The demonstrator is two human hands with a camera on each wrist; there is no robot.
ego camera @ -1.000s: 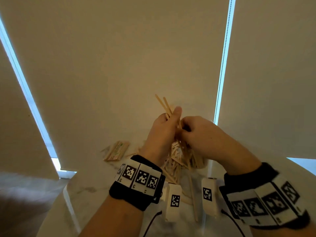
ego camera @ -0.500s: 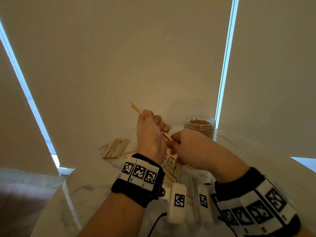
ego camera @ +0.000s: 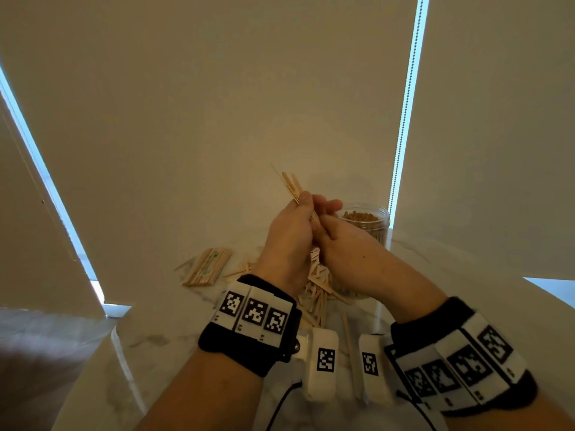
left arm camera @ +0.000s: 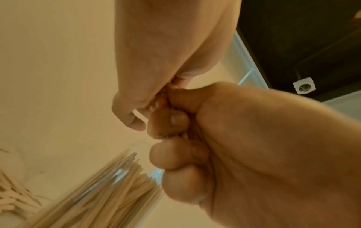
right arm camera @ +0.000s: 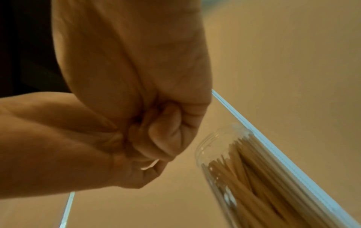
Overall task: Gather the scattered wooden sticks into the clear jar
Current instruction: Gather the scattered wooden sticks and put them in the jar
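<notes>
My left hand [ego camera: 306, 205] is raised above the table and grips a small bunch of wooden sticks [ego camera: 291, 183], whose ends poke up and to the left past the thumb. My right hand [ego camera: 323, 228] presses against it, fingers curled, pinching the lower part of the same bunch. The clear jar [ego camera: 370, 225] stands just behind and to the right of the hands, packed with upright sticks [right arm camera: 252, 174]. A loose pile of sticks [ego camera: 315, 290] lies on the table below the hands. In the wrist views the hands are knuckle to knuckle, and the bunch is mostly hidden.
A neat flat bundle of sticks [ego camera: 208, 265] lies at the table's left. One long stick [ego camera: 350, 349] lies near me between my wrists. The white marble table [ego camera: 155, 343] ends at a curved left edge. Closed blinds [ego camera: 217, 104] hang right behind.
Both hands stayed together on the bunch, shifting left and then back right and slightly up. The jar, hidden a second ago, now shows behind my right hand.
</notes>
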